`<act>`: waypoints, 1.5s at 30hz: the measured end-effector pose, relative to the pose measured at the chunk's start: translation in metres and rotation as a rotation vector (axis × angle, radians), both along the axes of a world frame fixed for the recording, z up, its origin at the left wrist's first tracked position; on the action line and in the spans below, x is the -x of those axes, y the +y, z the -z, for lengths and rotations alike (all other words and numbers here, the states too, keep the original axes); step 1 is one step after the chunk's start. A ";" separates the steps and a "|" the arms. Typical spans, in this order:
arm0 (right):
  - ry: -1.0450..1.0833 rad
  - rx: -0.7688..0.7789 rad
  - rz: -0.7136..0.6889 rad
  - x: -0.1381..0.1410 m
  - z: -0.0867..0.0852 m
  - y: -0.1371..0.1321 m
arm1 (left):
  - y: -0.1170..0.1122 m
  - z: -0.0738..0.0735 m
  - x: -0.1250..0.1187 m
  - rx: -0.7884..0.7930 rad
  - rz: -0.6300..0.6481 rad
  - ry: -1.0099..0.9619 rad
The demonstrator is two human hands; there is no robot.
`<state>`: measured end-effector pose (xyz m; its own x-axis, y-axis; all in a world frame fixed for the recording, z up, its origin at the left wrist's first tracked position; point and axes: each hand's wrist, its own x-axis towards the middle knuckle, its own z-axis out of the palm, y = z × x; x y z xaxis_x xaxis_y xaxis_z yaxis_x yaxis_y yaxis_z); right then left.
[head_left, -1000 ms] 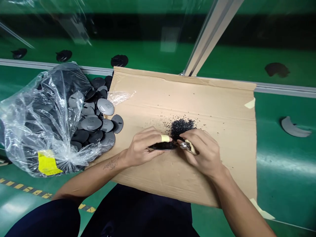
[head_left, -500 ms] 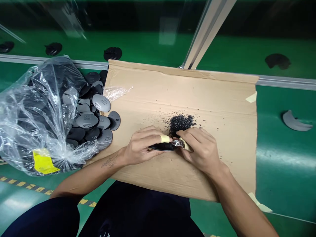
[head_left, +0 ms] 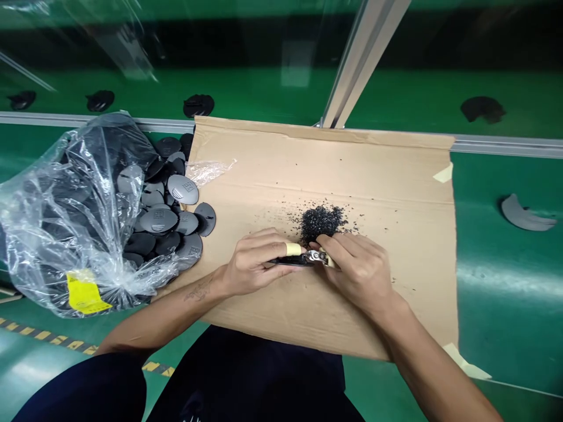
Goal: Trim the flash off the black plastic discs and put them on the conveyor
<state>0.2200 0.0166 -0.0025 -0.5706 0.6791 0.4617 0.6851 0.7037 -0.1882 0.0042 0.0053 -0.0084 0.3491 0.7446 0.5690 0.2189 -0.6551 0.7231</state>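
Note:
My left hand is closed on a thin black plastic disc, held edge-on above the cardboard sheet. Yellow tape wraps one of its fingers. In my right hand is a small pair of metal nippers, its jaws at the disc's right end. The fingers hide the nippers' handles and part of the disc. Just beyond both hands lies a heap of tiny black plastic scraps, with loose bits scattered around it.
At the left, a clear plastic bag spills several oval grey and black discs onto the cardboard's edge. A curved grey piece lies on the green surface at right. A metal frame post rises behind the cardboard.
The disc has tilted a little flatter in my left hand, and the nippers' head has shifted slightly against it. The camera view has moved a little. Both hands keep their hold.

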 end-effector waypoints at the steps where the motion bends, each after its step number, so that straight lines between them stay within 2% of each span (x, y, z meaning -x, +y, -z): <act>1: 0.005 0.016 -0.004 0.000 0.000 0.000 | 0.000 0.000 0.000 0.000 0.002 0.001; 7: 0.145 0.197 -0.060 -0.001 0.002 -0.003 | 0.001 0.001 0.000 -0.015 0.009 -0.004; 10: 0.220 0.289 -0.087 -0.001 0.003 -0.003 | 0.001 0.001 0.001 -0.023 -0.005 0.053; 12: 0.204 0.275 -0.059 -0.001 0.003 -0.002 | 0.001 0.002 0.002 -0.027 -0.025 0.101; 15: 0.099 0.170 0.032 -0.002 0.002 -0.001 | 0.000 0.003 0.002 -0.053 -0.060 0.127; 18: -0.014 0.092 0.089 -0.002 0.000 0.000 | 0.000 0.004 0.001 -0.079 -0.045 0.161; 22: -0.076 0.073 0.103 -0.002 -0.001 -0.001 | 0.001 0.007 -0.003 -0.060 -0.040 0.252; 26: -0.051 0.088 0.112 -0.004 0.001 -0.001 | 0.003 0.007 -0.002 -0.065 -0.146 0.206; 30: 0.118 0.212 0.041 -0.004 0.002 0.001 | 0.004 0.002 0.001 -0.018 -0.206 0.121; 34: 0.312 0.338 -0.109 -0.001 -0.002 0.000 | 0.000 0.001 0.002 0.122 -0.151 0.020; 36: 0.323 0.300 -0.145 0.000 -0.003 -0.001 | -0.001 0.002 0.002 0.095 -0.112 0.017; 38: 0.256 0.178 -0.150 0.001 -0.003 -0.002 | 0.001 0.003 0.003 -0.010 -0.096 0.085; 42: 0.118 -0.054 -0.153 0.003 -0.002 -0.003 | 0.005 0.005 0.005 -0.183 -0.118 0.420; 45: 0.201 -0.019 -0.226 0.004 -0.001 -0.004 | 0.007 0.007 0.007 -0.187 -0.067 0.476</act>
<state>0.2156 0.0125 -0.0015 -0.6022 0.5356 0.5920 0.4608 0.8388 -0.2900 -0.0029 0.0125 -0.0159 0.5564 0.6752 0.4842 0.5414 -0.7367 0.4052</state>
